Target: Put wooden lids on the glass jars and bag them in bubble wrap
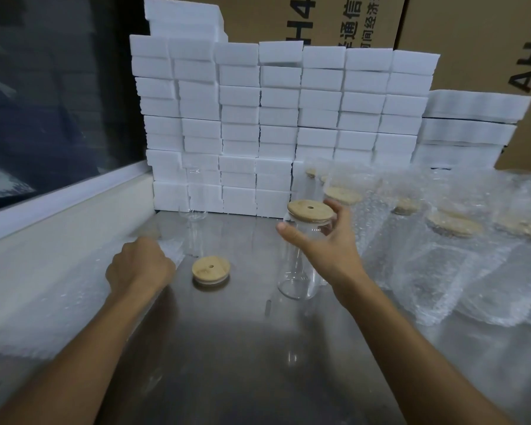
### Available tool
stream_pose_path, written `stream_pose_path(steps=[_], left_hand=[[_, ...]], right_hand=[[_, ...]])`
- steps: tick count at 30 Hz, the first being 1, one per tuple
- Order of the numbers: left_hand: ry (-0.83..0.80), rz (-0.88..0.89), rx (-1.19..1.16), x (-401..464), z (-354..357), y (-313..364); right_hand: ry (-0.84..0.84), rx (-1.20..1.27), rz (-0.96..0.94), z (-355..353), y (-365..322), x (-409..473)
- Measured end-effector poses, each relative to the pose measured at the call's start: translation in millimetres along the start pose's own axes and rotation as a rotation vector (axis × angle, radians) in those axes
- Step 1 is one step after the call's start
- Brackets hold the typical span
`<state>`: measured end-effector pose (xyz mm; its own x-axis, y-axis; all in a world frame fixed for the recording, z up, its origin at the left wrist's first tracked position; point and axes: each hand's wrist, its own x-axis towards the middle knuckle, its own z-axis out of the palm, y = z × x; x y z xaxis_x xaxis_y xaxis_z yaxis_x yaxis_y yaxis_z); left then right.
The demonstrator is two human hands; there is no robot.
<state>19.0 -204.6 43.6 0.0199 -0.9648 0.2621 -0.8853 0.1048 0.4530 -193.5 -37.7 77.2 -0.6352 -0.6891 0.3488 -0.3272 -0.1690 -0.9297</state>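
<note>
Now the right hand has its grip wrapped around the upper part of a clear, upright glass jar capped with a round wooden lid, standing on the steel desk. Well to its left, the left hand pinches a sheet of translucent bubble wrap. Bagging likely means carrying the jar leftward, base first, since its long axis is vertical.

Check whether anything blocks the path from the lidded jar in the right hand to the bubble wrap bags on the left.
Nothing tall does. Between the lidded jar, gripped by the right hand, and the bubble wrap bags under the left hand, only a loose wooden lid lies flat on the steel table; an empty glass jar stands farther back.
</note>
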Motion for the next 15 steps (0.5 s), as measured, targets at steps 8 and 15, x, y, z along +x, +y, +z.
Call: stream_pose_path(steps=[8, 15], left_hand=[[0.346, 0.413, -0.619, -22.5, -43.3, 49.4], [0.269, 0.925, -0.820, -62.5, -73.8, 86.5]], right_hand=[[0.281, 0.048, -0.233, -11.0, -60.0, -7.7], [-0.195, 0.229, 0.214, -8.0, -80.3, -14.5]])
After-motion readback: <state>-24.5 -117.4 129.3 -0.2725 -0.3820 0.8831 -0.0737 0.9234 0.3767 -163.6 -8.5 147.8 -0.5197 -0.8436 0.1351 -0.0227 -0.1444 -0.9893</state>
